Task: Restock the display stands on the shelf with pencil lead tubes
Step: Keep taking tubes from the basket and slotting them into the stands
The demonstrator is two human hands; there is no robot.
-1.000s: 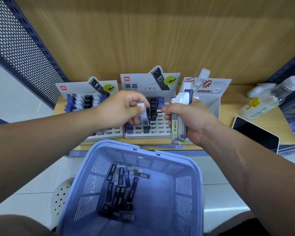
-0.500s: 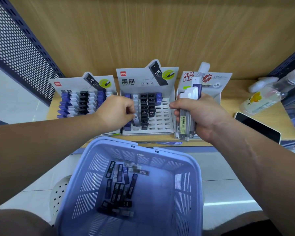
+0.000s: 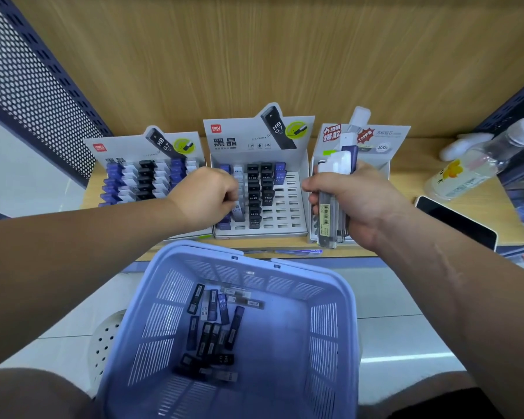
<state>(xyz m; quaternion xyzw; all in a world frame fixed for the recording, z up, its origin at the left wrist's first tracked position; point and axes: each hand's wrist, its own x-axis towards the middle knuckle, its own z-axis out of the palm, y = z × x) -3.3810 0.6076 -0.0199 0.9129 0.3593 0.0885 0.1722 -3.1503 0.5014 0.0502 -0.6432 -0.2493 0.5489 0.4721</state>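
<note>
Three display stands sit on the wooden shelf: a left stand [image 3: 152,176] nearly full of tubes, a middle stand [image 3: 288,213] with several empty slots on its right side, and a right stand [image 3: 384,146]. My left hand [image 3: 209,198] is curled over the middle stand's left columns, its fingertips on a white lead tube [image 3: 238,211] standing in a slot. My right hand [image 3: 351,204] grips a bundle of clear tubes [image 3: 330,219] with white and purple caps, held upright in front of the right stand. A blue basket [image 3: 339,322] below holds several loose tubes [image 3: 215,328].
A clear bottle [image 3: 472,164] lies at the shelf's right, with a white object [image 3: 463,145] behind it and a phone [image 3: 457,222] near the front edge. A perforated metal panel [image 3: 28,95] closes the left side. A white perforated stool [image 3: 106,340] stands under the basket.
My left hand carried a white tube from beside the right hand's bundle down and left into the middle stand's left columns. The right hand stayed put with its bundle.
</note>
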